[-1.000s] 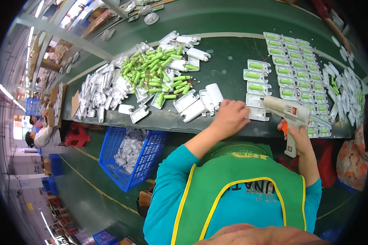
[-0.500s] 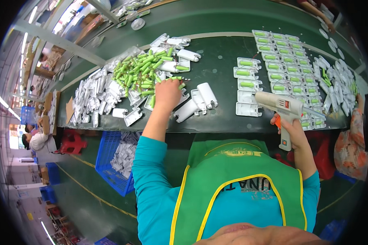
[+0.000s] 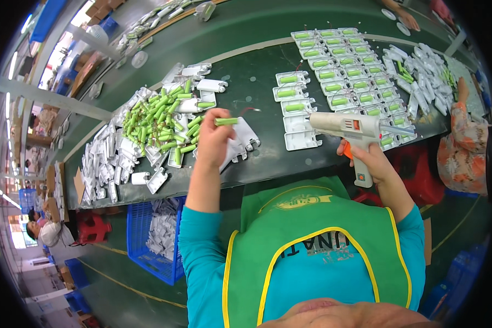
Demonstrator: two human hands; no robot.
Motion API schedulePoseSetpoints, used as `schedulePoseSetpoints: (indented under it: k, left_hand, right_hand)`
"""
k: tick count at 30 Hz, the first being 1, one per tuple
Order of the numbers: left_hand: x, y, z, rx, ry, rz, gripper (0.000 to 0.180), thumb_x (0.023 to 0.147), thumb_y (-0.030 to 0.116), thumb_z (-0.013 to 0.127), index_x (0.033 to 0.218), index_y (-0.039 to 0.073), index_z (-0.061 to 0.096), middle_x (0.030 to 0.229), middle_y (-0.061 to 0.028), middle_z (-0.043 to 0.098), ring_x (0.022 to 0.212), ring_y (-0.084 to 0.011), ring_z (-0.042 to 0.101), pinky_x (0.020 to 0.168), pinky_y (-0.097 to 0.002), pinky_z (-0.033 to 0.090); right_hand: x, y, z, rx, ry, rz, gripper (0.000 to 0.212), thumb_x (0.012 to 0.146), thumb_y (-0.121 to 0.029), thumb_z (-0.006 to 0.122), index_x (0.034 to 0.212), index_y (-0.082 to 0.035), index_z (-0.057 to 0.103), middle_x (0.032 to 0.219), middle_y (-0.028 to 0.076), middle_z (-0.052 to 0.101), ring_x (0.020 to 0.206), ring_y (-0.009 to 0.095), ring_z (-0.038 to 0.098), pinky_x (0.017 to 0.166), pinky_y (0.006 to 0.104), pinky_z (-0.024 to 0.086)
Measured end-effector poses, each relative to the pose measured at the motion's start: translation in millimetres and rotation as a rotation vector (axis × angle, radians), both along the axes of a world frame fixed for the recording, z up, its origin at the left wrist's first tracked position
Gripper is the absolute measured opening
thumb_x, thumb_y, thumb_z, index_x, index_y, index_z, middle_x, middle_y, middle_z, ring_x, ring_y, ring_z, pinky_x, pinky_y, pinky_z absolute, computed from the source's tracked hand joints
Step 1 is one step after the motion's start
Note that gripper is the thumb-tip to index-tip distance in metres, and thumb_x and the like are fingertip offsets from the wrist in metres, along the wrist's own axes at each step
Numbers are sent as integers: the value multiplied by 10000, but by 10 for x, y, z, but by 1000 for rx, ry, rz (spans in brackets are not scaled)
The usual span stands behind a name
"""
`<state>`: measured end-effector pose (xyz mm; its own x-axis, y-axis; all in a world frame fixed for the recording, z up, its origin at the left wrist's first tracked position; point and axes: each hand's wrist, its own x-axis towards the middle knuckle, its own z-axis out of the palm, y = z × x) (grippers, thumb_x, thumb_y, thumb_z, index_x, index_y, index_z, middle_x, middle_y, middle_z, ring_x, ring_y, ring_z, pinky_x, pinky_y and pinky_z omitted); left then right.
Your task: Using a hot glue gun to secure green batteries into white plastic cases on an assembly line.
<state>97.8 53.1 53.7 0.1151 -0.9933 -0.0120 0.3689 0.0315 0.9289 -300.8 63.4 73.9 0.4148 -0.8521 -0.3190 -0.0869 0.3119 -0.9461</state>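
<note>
The right hand (image 3: 372, 163) is wrapped round a glue gun (image 3: 344, 124), best kept steady and aimed away from the left hand (image 3: 214, 136), which, nearly closed, pinches a green cell (image 3: 227, 121) above the tabletop (image 3: 273, 164), left of 2 empty white casings (image 3: 303, 141).

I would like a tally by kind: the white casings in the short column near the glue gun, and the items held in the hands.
White casings with green cells: 3
Empty white casings: 2
Held green cell: 1
Held glue gun: 1
Total: 7
</note>
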Motion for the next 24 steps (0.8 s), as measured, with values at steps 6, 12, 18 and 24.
schedulePoseSetpoints:
  k: [6,12,18,24]
  left_hand:
    - [-798,-63,-395,-12,-221,-194,188,816,-57,624,949,49,543,1003,-56,562,912,-152,609,737,-305,551]
    - [-1173,-276,-383,-320,-1024,-55,207,735,95,745,902,122,626,860,-45,639,902,-286,570,832,-397,417]
    - [-1183,-312,-453,-497,-1322,75,241,699,120,770,903,147,644,1042,-15,621,1033,-265,545,867,-404,398]
    - [-1124,-326,-561,-474,-1336,128,167,705,118,760,838,146,663,1073,-5,612,1048,-271,532,860,-403,397]
  right_hand:
    - [-31,42,4,16,-5,-26,550,862,-369,659,1307,-80,517,1071,42,644,1009,141,597,715,291,490]
    - [-109,99,-13,8,-16,-61,550,859,-378,662,1298,-77,521,1048,45,647,997,139,599,713,288,490]
    - [-159,156,0,37,-31,-42,525,867,-366,665,1271,-57,535,1038,56,647,980,152,608,764,300,501]
    - [-55,141,-80,-28,0,-20,545,871,-382,647,1294,-66,512,1033,59,647,948,140,617,684,272,495]
